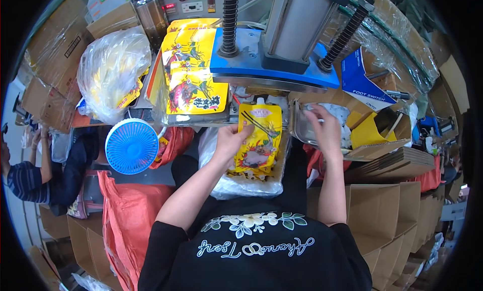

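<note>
My left hand (232,141) pinches the left edge of a yellow printed pouch (261,140). The pouch is held face up over a box lined with clear plastic (239,188), where more yellow pouches lie in my lap. My right hand (324,127) hovers at a metal tray (304,130) holding small whitish pieces. Its fingers are bent together, and whatever lies between them is too small to make out. Just beyond the pouch stands a press with a blue plate (274,72). To its left lies a stack of yellow pouches (196,92).
A blue fan (132,146) stands left, below a clear bag of pouches (113,69). A red sack (133,215) sits lower left. Cardboard boxes (375,205) and flattened cartons (392,168) fill the right. Another person (30,175) sits at far left.
</note>
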{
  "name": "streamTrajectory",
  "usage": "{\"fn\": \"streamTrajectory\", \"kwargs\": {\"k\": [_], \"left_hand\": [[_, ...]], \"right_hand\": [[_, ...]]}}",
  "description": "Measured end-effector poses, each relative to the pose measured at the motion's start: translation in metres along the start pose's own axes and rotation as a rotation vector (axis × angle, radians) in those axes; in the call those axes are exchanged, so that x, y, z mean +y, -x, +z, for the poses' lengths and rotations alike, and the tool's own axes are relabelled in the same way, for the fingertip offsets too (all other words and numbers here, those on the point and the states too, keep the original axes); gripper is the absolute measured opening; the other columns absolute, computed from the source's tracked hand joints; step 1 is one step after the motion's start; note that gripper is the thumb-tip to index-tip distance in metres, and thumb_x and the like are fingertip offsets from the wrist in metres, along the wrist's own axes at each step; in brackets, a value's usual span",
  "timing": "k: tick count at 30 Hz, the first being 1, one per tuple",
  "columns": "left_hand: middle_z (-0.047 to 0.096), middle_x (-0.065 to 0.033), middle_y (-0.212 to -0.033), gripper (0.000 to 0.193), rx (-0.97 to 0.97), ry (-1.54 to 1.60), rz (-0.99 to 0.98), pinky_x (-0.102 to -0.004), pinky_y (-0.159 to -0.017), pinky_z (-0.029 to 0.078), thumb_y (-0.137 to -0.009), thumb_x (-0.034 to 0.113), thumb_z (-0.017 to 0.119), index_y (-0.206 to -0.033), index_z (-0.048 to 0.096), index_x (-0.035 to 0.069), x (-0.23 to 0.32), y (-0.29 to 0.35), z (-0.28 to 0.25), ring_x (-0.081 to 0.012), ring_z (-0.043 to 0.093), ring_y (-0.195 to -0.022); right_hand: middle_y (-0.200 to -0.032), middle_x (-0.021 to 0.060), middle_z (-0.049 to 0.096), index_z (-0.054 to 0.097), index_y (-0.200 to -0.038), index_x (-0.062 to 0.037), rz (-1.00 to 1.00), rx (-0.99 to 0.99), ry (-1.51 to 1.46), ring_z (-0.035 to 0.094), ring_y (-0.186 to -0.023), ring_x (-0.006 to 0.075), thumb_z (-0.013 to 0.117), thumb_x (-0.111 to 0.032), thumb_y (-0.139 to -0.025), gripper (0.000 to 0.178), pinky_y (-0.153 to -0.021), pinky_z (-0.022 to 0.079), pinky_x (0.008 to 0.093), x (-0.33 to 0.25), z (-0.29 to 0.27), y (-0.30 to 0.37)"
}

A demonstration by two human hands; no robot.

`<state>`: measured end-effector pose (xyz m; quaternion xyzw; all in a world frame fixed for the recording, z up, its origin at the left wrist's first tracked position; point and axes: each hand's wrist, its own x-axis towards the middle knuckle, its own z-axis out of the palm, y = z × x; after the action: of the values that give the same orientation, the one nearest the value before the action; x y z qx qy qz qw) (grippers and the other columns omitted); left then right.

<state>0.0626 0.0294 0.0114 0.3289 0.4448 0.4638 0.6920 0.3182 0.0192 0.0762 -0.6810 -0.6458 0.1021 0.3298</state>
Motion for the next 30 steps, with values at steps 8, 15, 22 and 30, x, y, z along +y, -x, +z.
{"fn": "streamTrajectory", "kwargs": {"k": [8, 15, 22, 30], "left_hand": [[0.071, -0.0105, -0.085, 0.023, 0.019, -0.082, 0.025, -0.0255, -0.064, 0.054, -0.09, 0.015, 0.069, -0.098, 0.068, -0.007, -0.003, -0.024, -0.005, -0.0142, 0.068, -0.073], [0.06, -0.0147, -0.127, 0.047, 0.45, -1.267, 0.839, -0.0451, -0.105, 0.036, -0.081, 0.024, 0.076, -0.122, 0.063, 0.005, 0.048, -0.011, -0.065, -0.031, 0.052, -0.124], [0.07, -0.008, -0.099, 0.014, 0.449, -1.139, 0.825, -0.0467, -0.105, 0.031, -0.082, 0.011, 0.071, -0.095, 0.072, 0.007, 0.042, 0.012, -0.109, -0.0263, 0.061, -0.104], [0.065, -0.0045, -0.089, 0.013, 0.067, -0.674, 0.523, -0.0252, -0.075, 0.049, -0.085, -0.001, 0.066, -0.097, 0.067, -0.003, -0.003, 0.049, -0.055, -0.0095, 0.06, -0.084]], "right_hand": [[-0.109, 0.0156, 0.065, 0.063, -0.117, -0.0145, 0.041, 0.039, 0.362, 0.063, -0.097, 0.0382, 0.066, -0.02, -0.085, 0.032, -0.08, 0.05, 0.047, 0.063, 0.013, 0.001], [-0.1, 0.0151, 0.063, 0.065, -0.103, -0.0068, -0.071, -0.013, 0.243, 0.062, -0.092, 0.0385, 0.066, -0.01, -0.082, 0.021, -0.077, 0.049, 0.0453, 0.053, 0.027, 0.001], [-0.093, 0.0007, 0.064, 0.061, -0.106, -0.0039, 0.151, 0.014, -0.379, 0.056, -0.083, 0.0088, 0.062, -0.006, -0.09, 0.016, -0.071, 0.044, 0.023, 0.066, 0.009, 0.013], [-0.095, 0.0087, 0.065, 0.069, -0.1, -0.0039, -0.264, -0.222, -0.221, 0.058, -0.093, 0.0218, 0.069, -0.013, -0.086, 0.017, -0.078, 0.046, 0.0321, -0.051, 0.015, 0.023]]}}
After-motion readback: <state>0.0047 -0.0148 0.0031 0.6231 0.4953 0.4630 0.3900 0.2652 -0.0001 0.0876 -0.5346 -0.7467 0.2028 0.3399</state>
